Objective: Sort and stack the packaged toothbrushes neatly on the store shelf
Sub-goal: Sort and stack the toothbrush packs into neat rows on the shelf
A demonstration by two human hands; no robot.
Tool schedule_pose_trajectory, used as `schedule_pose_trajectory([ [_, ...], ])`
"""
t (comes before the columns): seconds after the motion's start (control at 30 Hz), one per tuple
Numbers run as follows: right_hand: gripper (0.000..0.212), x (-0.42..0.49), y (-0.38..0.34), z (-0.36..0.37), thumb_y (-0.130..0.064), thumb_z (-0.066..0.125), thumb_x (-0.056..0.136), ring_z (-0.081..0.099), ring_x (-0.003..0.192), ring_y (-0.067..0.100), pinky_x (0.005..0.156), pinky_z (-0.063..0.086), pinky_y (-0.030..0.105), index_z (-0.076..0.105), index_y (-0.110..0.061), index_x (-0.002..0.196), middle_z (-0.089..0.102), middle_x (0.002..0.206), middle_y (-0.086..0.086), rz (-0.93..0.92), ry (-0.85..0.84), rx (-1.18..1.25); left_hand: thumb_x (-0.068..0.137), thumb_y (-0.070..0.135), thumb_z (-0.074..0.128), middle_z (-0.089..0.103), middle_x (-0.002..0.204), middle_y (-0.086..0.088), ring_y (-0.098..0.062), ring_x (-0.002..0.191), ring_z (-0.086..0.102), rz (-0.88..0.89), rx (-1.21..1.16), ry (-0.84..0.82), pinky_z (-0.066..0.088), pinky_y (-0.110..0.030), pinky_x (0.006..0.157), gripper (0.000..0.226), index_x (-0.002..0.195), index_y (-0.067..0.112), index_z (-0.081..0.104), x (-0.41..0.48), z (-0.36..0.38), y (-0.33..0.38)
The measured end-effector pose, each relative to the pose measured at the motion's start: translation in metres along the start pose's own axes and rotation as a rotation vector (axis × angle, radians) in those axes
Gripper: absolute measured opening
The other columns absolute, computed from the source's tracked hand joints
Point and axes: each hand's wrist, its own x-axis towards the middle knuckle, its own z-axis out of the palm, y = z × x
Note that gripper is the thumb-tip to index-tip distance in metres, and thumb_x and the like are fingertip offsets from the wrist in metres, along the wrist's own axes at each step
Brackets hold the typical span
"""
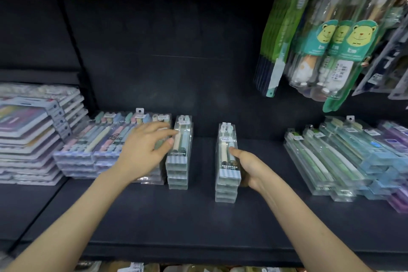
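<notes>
Two narrow stacks of clear boxed toothbrush packs stand on the dark shelf (198, 212). The left stack (179, 161) sits beside a wide pile of pastel multi-brush packs (106, 146). My left hand (145, 150) reaches over that pile, its fingertips touching the top of the left stack and its thumb against the stack's side. The right stack (227, 174) stands alone mid-shelf. My right hand (254, 170) grips it from its right side, with the thumb lying on the top pack.
Flat colourful packs (31, 139) are piled at the far left. Blue, green and purple toothbrush packs (344, 161) lie stacked at the right. Bear-printed toothbrush packs (326, 46) hang from pegs at the upper right. Bare shelf lies between the two narrow stacks.
</notes>
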Motion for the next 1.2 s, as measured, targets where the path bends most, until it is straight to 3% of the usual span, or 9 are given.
schedule_pose_trajectory([
  [0.1,0.03,0.009,-0.009,0.019,-0.04,0.05,0.097,0.066,0.081,0.025,0.083,0.053,0.041,0.065,-0.014,0.094,0.071,0.082,0.006,-0.001,-0.011,-0.01,0.095,0.049,0.033,0.044,0.145,0.008,-0.017,0.142,0.028,0.025,0.08,-0.149,0.007,-0.04,0.118,0.046,0.13,0.031,0.057,0.003,0.009,-0.017],
  [0.27,0.031,0.019,-0.018,0.045,-0.043,0.051,0.096,0.066,0.094,0.028,0.095,0.049,0.046,0.065,-0.015,0.097,0.071,0.091,0.007,0.004,-0.03,-0.026,0.1,0.045,0.033,0.034,0.15,0.018,-0.01,0.146,0.015,0.054,0.112,-0.243,-0.009,-0.042,0.118,0.039,0.137,0.04,0.045,0.007,0.021,-0.034],
  [0.47,0.035,0.027,-0.02,0.065,-0.045,0.051,0.095,0.064,0.102,0.029,0.096,0.049,0.048,0.064,-0.016,0.109,0.069,0.108,0.009,0.013,-0.062,-0.051,0.1,0.044,0.035,0.029,0.15,0.024,-0.007,0.145,0.015,0.054,0.11,-0.282,-0.012,-0.04,0.118,0.039,0.139,0.044,0.039,0.006,0.029,-0.044],
  [0.67,0.036,0.029,-0.021,0.072,-0.046,0.047,0.097,0.065,0.101,0.029,0.094,0.051,0.048,0.064,-0.016,0.108,0.07,0.107,0.011,0.021,-0.073,-0.075,0.101,0.042,0.033,0.026,0.151,0.025,-0.005,0.145,0.01,0.056,0.097,-0.277,-0.009,-0.04,0.118,0.04,0.141,0.045,0.036,0.002,0.033,-0.047],
  [0.8,0.041,0.029,-0.02,0.072,-0.049,0.045,0.097,0.064,0.104,0.028,0.096,0.05,0.047,0.061,-0.017,0.118,0.067,0.112,0.01,0.007,-0.07,-0.122,0.102,0.04,0.033,0.025,0.151,0.025,-0.004,0.145,0.009,0.05,0.068,-0.282,-0.008,-0.039,0.118,0.039,0.141,0.046,0.035,0.002,0.034,-0.047],
  [1.0,0.055,0.029,-0.018,0.077,-0.054,0.042,0.096,0.053,0.123,0.026,0.108,0.039,0.045,0.049,-0.017,0.137,0.055,0.135,0.009,-0.026,-0.064,-0.163,0.102,0.039,0.033,0.025,0.15,0.026,-0.005,0.146,0.01,0.053,0.073,-0.267,-0.008,-0.039,0.119,0.039,0.141,0.046,0.034,0.001,0.035,-0.047],
  [1.2,0.073,0.001,-0.017,0.063,-0.064,0.035,0.094,0.032,0.141,0.021,0.116,0.026,0.042,0.026,-0.019,0.151,0.03,0.156,0.001,-0.132,0.012,-0.236,0.101,0.042,0.035,0.026,0.151,0.022,-0.007,0.146,0.009,0.052,0.07,-0.256,-0.008,-0.042,0.119,0.042,0.143,0.042,0.031,0.001,0.029,-0.043],
])
